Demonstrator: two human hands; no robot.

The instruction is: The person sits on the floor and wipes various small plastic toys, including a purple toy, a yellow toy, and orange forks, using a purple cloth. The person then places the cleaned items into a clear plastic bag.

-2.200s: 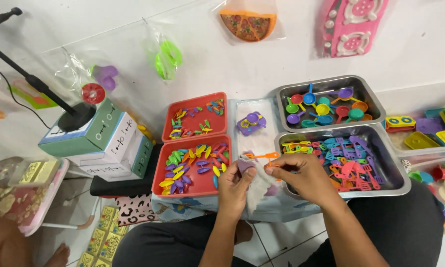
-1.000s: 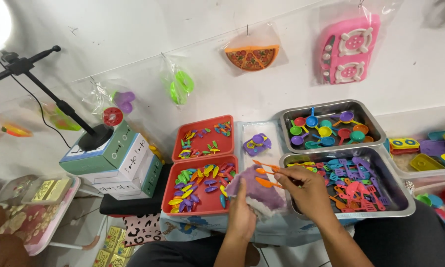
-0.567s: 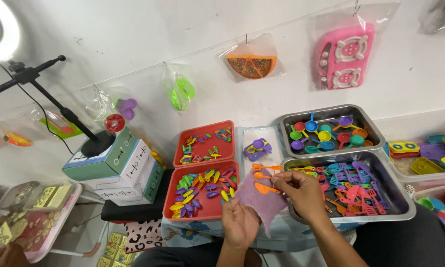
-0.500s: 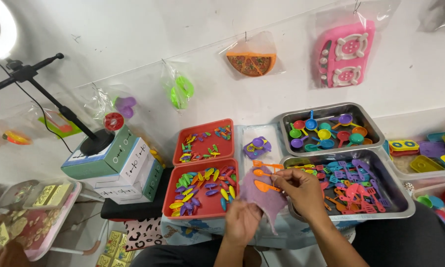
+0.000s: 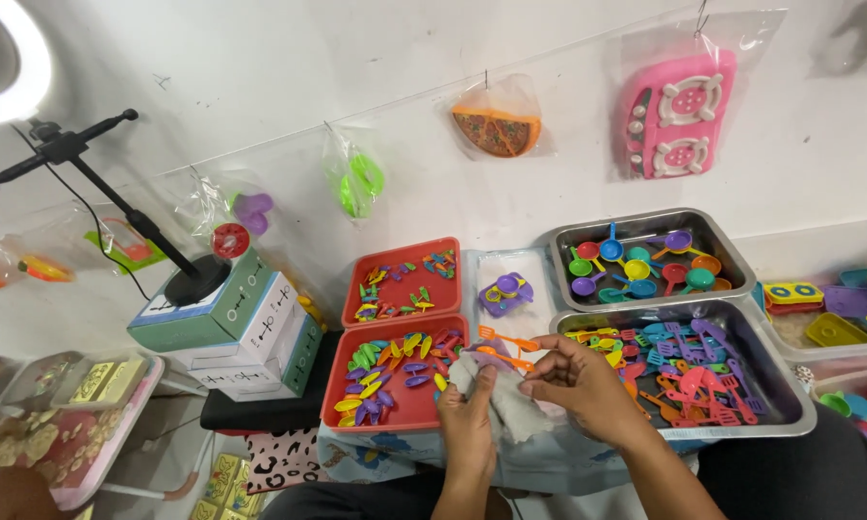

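Observation:
My left hand (image 5: 469, 416) holds a small clear plastic bag (image 5: 503, 403) by its mouth, just in front of the lower red tray (image 5: 424, 416). My right hand (image 5: 580, 382) pinches orange toy utensils (image 5: 506, 351) with their ends poking into the top of the bag. Both hands meet over the near edge of the table, between the red tray of small coloured pieces and the lower metal tray (image 5: 789, 405) of toy spatulas and forks.
An upper red tray (image 5: 450, 289) and an upper metal tray (image 5: 732, 248) of toy pans sit behind. A clear tray (image 5: 505, 289) holds a purple piece. Boxes (image 5: 245, 327) with a light stand are left. Bagged toys (image 5: 677, 114) hang on the wall. Coloured toys (image 5: 842, 318) lie at right.
The view has tilted up a little. My hands have drawn closer to me, and the orange utensils have gone from the table to the mouth of the bag.

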